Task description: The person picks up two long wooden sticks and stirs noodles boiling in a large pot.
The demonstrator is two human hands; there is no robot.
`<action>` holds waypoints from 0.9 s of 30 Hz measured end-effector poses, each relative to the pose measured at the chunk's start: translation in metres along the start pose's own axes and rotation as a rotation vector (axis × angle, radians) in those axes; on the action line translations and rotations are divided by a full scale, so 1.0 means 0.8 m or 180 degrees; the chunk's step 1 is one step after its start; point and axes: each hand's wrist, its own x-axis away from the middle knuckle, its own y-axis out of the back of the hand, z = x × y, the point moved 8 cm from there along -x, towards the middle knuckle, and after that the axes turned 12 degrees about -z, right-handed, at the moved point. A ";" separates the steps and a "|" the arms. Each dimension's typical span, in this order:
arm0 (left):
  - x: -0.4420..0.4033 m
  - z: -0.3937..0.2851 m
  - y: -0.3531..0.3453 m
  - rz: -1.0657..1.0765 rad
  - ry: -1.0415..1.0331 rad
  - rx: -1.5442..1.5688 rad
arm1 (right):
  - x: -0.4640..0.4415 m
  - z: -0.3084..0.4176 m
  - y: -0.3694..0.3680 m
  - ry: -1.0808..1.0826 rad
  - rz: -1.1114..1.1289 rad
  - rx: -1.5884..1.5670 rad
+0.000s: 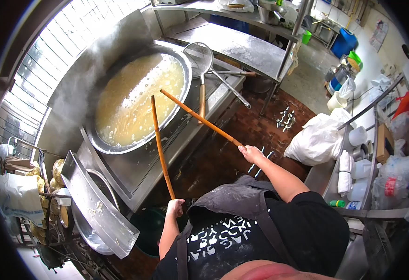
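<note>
My left hand [175, 208] is closed around the lower end of a long wooden stick [160, 149]. A second long wooden stick [204, 121] is gripped at its near end by my right hand [252, 154]. Both sticks point forward, and their far tips are over the near side of a large round wok [188, 77]. Cloudy yellowish liquid [129, 105] with white foam and bits fills the wok, and steam rises at its left. The tips seem to be above the liquid; I cannot tell how high.
Round mesh skimmers [199, 55] with long handles rest right of the wok on the steel stove top [143, 175]. A metal trough [99, 210] stands at the left. White sacks [314, 137] lie right, beside a shelf [386, 213] of containers. A steel table [241, 44] stands behind.
</note>
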 end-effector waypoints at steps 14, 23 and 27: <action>0.018 -0.005 -0.005 0.0048 0.0119 0.0096 | 0.005 0.002 0.003 -0.0075 -0.0009 0.0022; 0.011 -0.008 -0.006 0.0160 -0.0034 -0.0030 | 0.003 0.004 -0.008 0.0098 -0.0073 -0.0061; 0.023 -0.012 -0.005 0.0103 0.0034 0.0033 | 0.008 0.011 -0.003 0.0042 -0.0073 -0.0081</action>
